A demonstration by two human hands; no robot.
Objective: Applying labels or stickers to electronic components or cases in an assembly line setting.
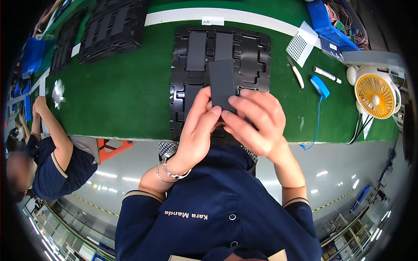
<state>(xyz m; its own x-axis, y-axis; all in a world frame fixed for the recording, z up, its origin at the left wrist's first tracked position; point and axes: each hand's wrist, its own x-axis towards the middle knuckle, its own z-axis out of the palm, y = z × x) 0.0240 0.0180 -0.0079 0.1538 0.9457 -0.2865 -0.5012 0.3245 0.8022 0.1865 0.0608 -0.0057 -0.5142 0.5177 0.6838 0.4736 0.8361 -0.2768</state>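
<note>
Between my two hands is a flat, dark grey rectangular block [222, 80], tilted up over a black moulded plastic tray [264, 56]. My left hand [199, 126] grips its lower left edge with thumb and fingers. At its lower right corner, the fingers of my right hand [259, 119] press on it. Similar dark blocks lie in the tray's pockets, one at the upper left [197, 51] and another at the upper middle [224, 45], partly covered by the held block. A pocket [249, 61] at the upper right shows bare black plastic. My hands hide the tray's near part.
Stacked black trays [114, 30] stand at the far left. To the right lie a knife [296, 73], a marker [327, 75], a blue corded piece [320, 86] and a dotted sheet [302, 42], near a small fan [375, 98] and blue bin [333, 24]. A co-worker [65, 161] sits left.
</note>
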